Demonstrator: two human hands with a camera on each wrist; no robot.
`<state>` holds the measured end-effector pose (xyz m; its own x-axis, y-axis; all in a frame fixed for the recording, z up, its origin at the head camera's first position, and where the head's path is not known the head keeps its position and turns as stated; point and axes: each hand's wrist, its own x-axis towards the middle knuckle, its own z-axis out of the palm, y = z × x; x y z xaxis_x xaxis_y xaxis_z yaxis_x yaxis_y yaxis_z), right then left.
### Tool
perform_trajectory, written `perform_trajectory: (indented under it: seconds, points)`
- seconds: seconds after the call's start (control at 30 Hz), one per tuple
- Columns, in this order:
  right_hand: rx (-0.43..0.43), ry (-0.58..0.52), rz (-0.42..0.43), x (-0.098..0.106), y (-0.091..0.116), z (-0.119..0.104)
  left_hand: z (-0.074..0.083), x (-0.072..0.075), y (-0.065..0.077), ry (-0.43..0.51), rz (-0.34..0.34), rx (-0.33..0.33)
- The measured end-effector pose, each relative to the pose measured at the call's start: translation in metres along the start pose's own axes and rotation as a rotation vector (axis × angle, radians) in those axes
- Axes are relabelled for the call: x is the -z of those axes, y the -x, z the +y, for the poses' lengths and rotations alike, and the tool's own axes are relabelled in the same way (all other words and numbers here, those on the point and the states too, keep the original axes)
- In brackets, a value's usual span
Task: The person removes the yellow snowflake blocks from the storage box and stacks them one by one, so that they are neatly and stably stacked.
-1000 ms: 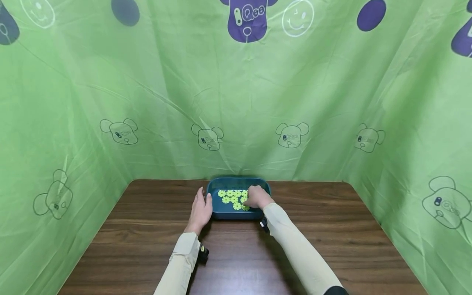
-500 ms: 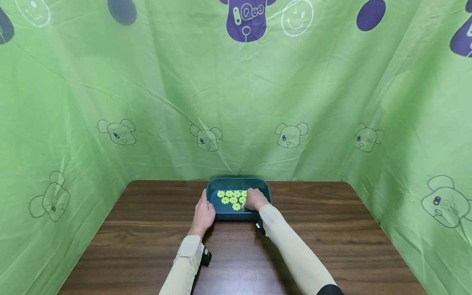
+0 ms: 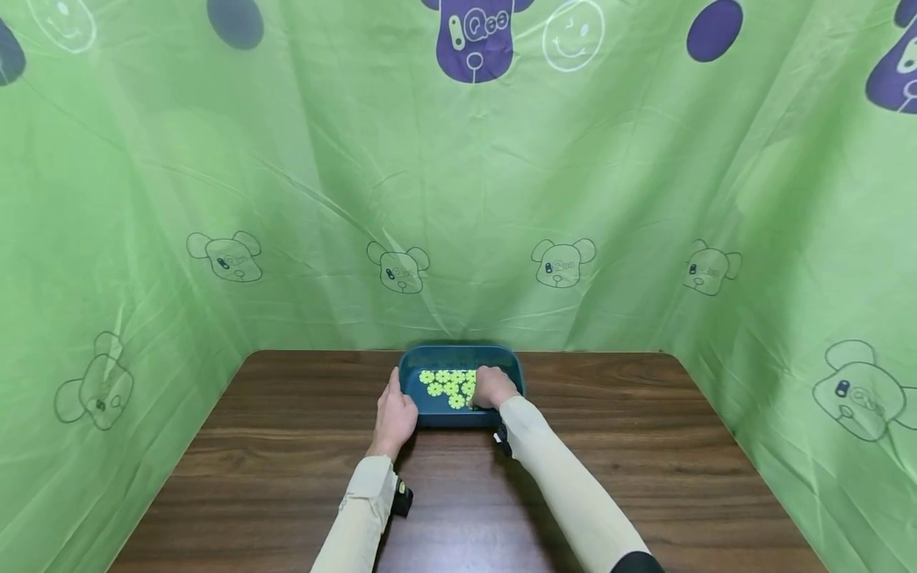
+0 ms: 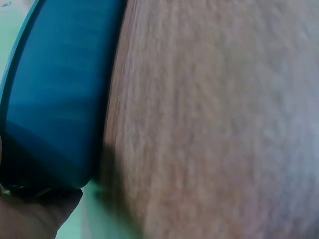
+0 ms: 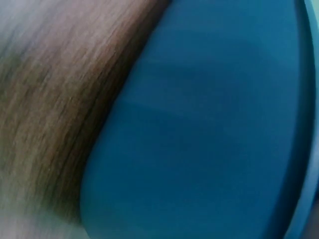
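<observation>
A dark teal rectangular tray (image 3: 458, 419) stands at the far edge of the table. Several yellow-green flower-shaped pieces (image 3: 451, 388) lie flat on its floor in a loose cluster. My left hand (image 3: 396, 414) rests along the tray's left wall with fingers extended; in the left wrist view its fingers (image 4: 37, 216) show at the tray's corner. Over the right end of the cluster, my right hand (image 3: 493, 387) reaches down inside the tray, knuckles bent. Its fingertips are hidden behind the hand, so I cannot tell whether they pinch a piece. The right wrist view shows mostly the tray's outer wall (image 5: 199, 124).
The tray rests on a dark wood-grain table (image 3: 458, 493). Green cloth (image 3: 473, 199) printed with bear figures hangs behind and at both sides, close to the tray's far rim. Small black devices (image 3: 403, 499) sit at the wrists, below the sleeves.
My left hand has moved right, up against the tray's side. The right hand has shifted slightly and now covers flower pieces at the front right that showed earlier.
</observation>
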<state>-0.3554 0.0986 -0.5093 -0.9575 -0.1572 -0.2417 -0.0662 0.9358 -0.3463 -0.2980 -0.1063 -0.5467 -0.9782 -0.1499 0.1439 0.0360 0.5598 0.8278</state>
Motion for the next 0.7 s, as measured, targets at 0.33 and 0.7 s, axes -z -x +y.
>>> perform_trajectory:
  seconds: [0.33,0.7]
  points:
    - [0.067,0.003,0.063,0.005,0.006,0.001,0.002,-0.003,-0.004,-0.065,0.054,-0.014]
    - [0.204,-0.129,0.257,0.045,0.032,0.021,0.003,-0.004,-0.003,-0.056,0.024,0.044]
